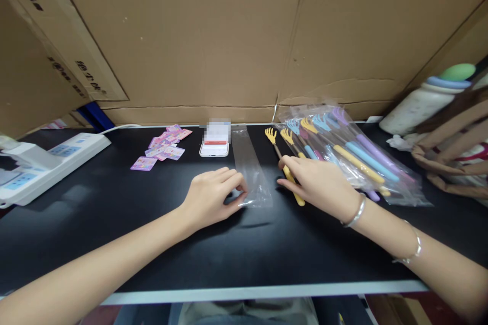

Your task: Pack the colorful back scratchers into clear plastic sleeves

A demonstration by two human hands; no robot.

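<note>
My left hand (215,195) pinches the lower open end of a long clear plastic bag (247,162) between thumb and fingertips. The bag lies flat and nothing shows inside it. To its right, my right hand (316,183) closes over a back scratcher (288,170) with a yellow claw, a brown shaft and a yellow handle. The thumb and index finger cross it; the other fingers are mostly hidden. Close beside that hand are another yellow back scratcher (286,136) and a large clear bag (414,190) with several coloured back scratchers.
A phone (214,150) and scattered pink-purple cards (163,144) lie beyond my left hand. A white power strip (57,162) is at the left. A bottle (423,106) and a brown bag (434,157) stand at the right. Cardboard (213,35) walls the back of the black table (229,259).
</note>
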